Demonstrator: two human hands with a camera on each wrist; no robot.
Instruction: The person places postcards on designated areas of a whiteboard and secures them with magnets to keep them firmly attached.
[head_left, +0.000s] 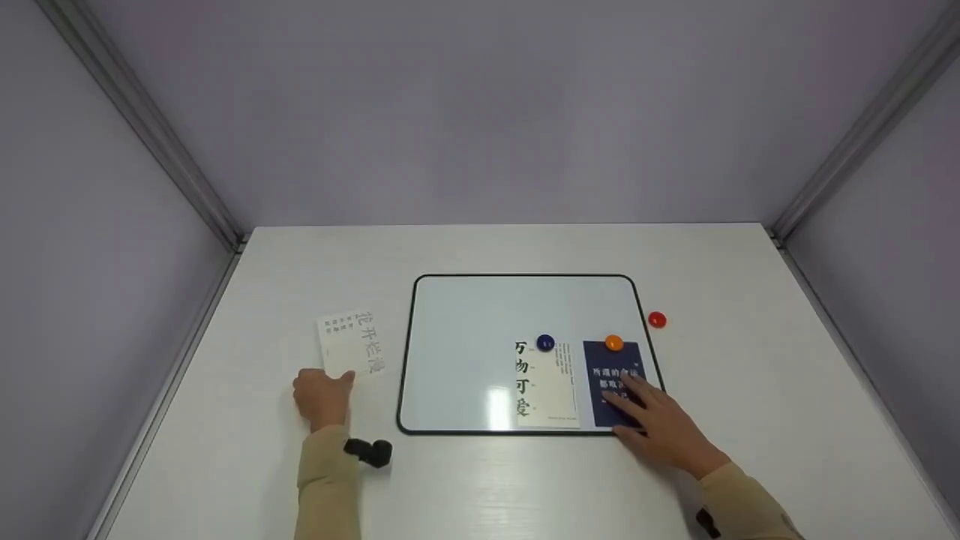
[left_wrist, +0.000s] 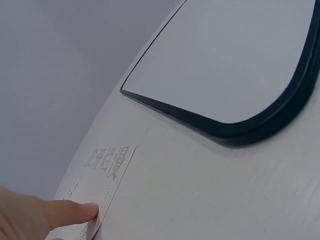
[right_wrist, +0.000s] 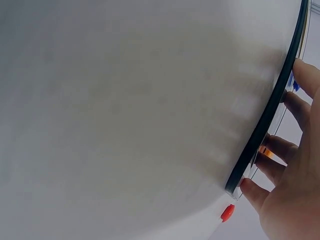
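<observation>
My left hand (head_left: 323,396) is at the near edge of a white card (head_left: 349,346) with grey writing, left of the whiteboard. Its thumb (left_wrist: 82,213) lies on the card's face in the left wrist view, and the hand pinches the card's edge. My right hand (head_left: 660,427) rests with spread, straight fingers over a dark blue card (head_left: 602,399) at the whiteboard's (head_left: 465,337) near right corner. An orange magnet (head_left: 614,343) sits on that card's top edge. Beside it, a cream card (head_left: 555,390) with black writing lies under a dark blue magnet (head_left: 545,343).
A red magnet (head_left: 657,319) lies on the white table (head_left: 525,487), just off the whiteboard's right side. The board's black frame (left_wrist: 200,122) runs to the right of the white card. Grey walls (head_left: 510,112) enclose the table at the back and sides.
</observation>
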